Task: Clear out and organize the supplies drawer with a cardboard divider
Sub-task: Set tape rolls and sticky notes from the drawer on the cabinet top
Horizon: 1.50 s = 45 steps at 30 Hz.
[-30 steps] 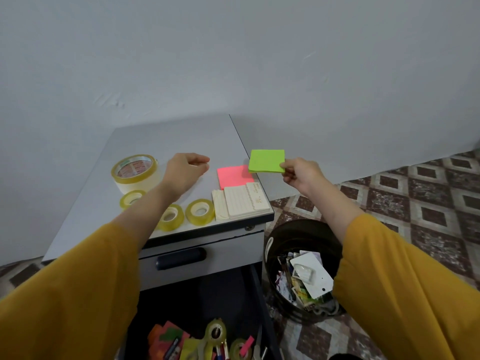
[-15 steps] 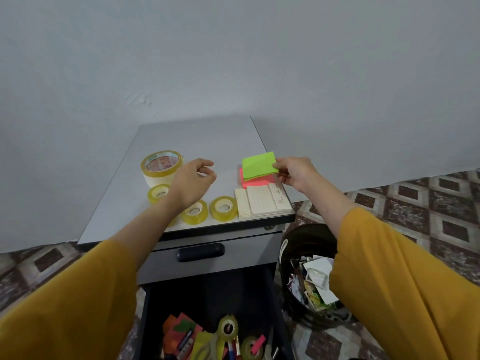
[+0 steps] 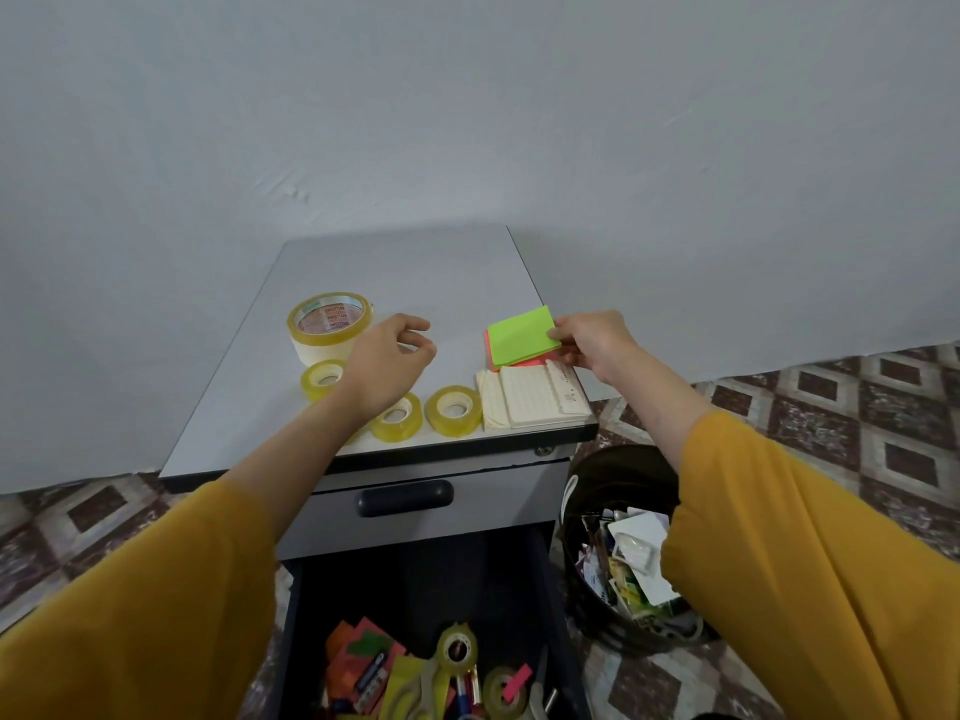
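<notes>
My right hand (image 3: pixel 592 345) pinches the right edge of a green sticky-note pad (image 3: pixel 522 335), which lies on top of a pink pad (image 3: pixel 524 362) at the right side of the grey cabinet top (image 3: pixel 410 272). My left hand (image 3: pixel 384 366) hovers over the small tape rolls with fingers loosely curled and nothing in it. Below, the open drawer (image 3: pixel 415 579) holds a jumble of supplies (image 3: pixel 431 672): coloured notes, tape rolls, pens.
On the cabinet top stand a large tape roll (image 3: pixel 328 324), small yellow tape rolls (image 3: pixel 453 410) and cream note pads (image 3: pixel 530 397) near the front edge. A closed upper drawer with a dark handle (image 3: pixel 405 497) sits below. A black bin (image 3: pixel 618 543) with rubbish stands at the right.
My right hand brought the green pad down and left, from mid-air onto the pink pad. My left hand's fingers have loosened a little above the tape rolls.
</notes>
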{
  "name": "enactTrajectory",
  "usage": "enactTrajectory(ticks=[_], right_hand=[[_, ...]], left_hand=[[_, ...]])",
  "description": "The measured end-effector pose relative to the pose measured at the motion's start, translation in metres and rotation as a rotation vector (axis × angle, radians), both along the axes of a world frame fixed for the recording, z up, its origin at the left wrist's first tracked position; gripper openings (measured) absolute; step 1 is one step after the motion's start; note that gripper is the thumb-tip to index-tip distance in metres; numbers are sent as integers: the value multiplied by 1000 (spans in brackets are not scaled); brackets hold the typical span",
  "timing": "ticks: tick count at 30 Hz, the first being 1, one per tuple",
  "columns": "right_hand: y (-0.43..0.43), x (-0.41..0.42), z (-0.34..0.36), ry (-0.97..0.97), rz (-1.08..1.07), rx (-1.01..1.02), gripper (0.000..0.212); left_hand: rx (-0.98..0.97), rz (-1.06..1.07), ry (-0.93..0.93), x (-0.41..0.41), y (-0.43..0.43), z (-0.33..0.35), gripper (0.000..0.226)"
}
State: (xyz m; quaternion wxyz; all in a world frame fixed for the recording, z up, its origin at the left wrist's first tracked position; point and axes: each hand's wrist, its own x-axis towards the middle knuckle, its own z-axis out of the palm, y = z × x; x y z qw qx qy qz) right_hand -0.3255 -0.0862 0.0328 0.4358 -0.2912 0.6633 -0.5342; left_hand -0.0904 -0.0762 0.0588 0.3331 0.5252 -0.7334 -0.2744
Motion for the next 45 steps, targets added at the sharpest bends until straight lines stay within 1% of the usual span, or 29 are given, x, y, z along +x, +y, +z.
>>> enactTrajectory(ticks=[4, 10, 12, 15, 18, 21, 25, 30, 31, 33, 34, 36, 39, 40, 43, 45], right_hand=[[-4, -1, -3, 80, 11, 28, 21], [-5, -1, -3, 249, 23, 12, 32], [-4, -1, -3, 304, 19, 29, 30], [-3, 0, -2, 382, 14, 60, 21], [-1, 2, -2, 429, 12, 72, 25], [-2, 1, -3, 439, 9, 83, 25], [0, 1, -1, 461, 6, 85, 15], [10, 1, 13, 412, -64, 68, 11], [13, 2, 16, 408, -60, 43, 11], [24, 6, 22, 403, -63, -30, 24], [30, 9, 26, 398, -63, -66, 26], [47, 20, 35, 393, -48, -109, 23], [75, 40, 47, 354, 27, -126, 9], [85, 47, 47, 332, 49, -137, 8], [112, 63, 40, 283, 95, -153, 9], [126, 73, 30, 264, 119, -161, 16]], left_hand=[[-2, 1, 2, 1, 1, 0, 29], [6, 8, 6, 5, 2, 0, 29], [11, 12, 9, 6, 2, 0, 29], [21, 18, 15, 8, 2, -1, 29], [23, 17, 13, 9, 2, -2, 29], [19, 15, 10, 9, 2, -2, 29], [20, 16, 11, 11, 4, -2, 28], [20, 12, 11, 15, 11, 3, 26], [16, 9, 8, 15, 13, 5, 25], [3, 2, 11, 18, 21, 9, 21], [-4, -3, 17, 19, 25, 11, 19], [-13, -17, 38, 21, 39, 15, 13], [3, -28, 78, 25, 63, 17, 4], [-1, -30, 73, 29, 72, 15, 2], [5, -57, 65, 39, 96, 9, 15], [27, -66, 64, 48, 114, 4, 15]])
